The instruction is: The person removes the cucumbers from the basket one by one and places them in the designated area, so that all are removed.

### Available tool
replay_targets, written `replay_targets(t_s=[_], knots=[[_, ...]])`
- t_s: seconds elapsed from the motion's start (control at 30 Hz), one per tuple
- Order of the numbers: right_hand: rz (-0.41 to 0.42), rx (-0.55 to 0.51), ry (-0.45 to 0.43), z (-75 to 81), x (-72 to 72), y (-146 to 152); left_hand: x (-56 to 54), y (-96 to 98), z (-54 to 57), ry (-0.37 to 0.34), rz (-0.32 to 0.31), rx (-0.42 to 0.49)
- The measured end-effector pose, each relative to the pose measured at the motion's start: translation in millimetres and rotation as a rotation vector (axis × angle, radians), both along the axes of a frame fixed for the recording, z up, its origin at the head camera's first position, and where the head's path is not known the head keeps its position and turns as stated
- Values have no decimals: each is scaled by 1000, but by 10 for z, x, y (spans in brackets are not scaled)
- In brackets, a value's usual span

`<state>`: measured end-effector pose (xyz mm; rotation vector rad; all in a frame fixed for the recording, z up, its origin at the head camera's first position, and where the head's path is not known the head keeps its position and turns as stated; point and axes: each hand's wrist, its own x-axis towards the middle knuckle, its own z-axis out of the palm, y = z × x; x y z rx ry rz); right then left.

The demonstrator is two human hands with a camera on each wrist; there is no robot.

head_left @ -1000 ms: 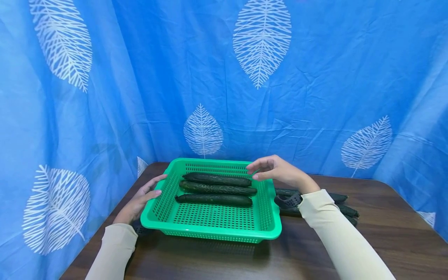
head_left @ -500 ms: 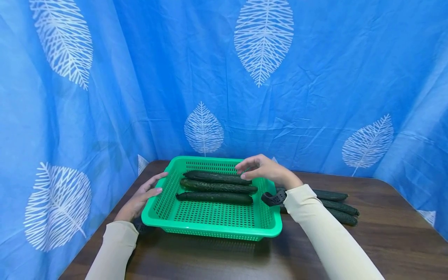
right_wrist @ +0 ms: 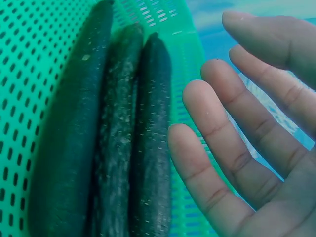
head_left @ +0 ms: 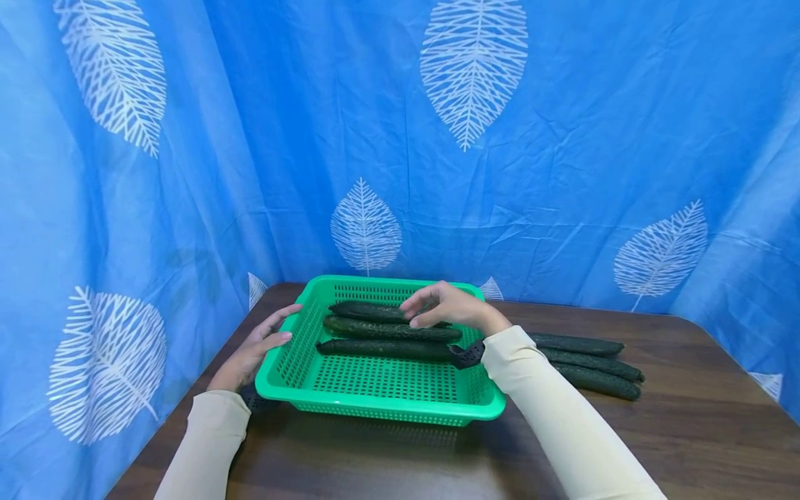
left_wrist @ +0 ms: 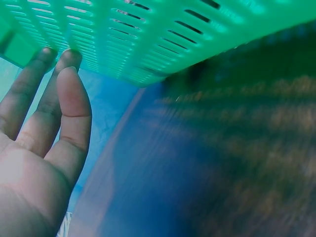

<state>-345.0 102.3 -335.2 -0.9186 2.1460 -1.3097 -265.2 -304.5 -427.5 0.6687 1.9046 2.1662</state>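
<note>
Our left arm point(head_left: 206, 444) stretches forward, the left grip point(head_left: 253, 351) with fingers point(left_wrist: 49, 103) extended and thumb point(left_wrist: 75, 108) apart. Our right arm point(head_left: 556, 417) slants inward, the right grip point(head_left: 446, 309) angled at the wrist point(head_left: 495, 321), fingers loosely curved, thumb parted from them.

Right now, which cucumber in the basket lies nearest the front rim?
The front cucumber, lowest of the row in the head view; the other two lie beyond it, nearer the far rim.

The head view is bright, wrist views hazy.
</note>
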Motion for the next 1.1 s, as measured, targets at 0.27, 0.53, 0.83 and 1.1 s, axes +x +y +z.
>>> replay_targets(t_s=[0.27,0.53,0.83,1.1], knots=[[-4,44,-11,-61,-29,-109,15,-4,31,-32,36,-35],[10,119,25,-69,-59,-238,-10,-15,4,-36,32,-10],[-1,174,9,-128,-113,-386,-13,-16,-9,-31,32,-8],[-26,144,37,-215,-87,-430,-15,-15,-14,-26,38,-15]])
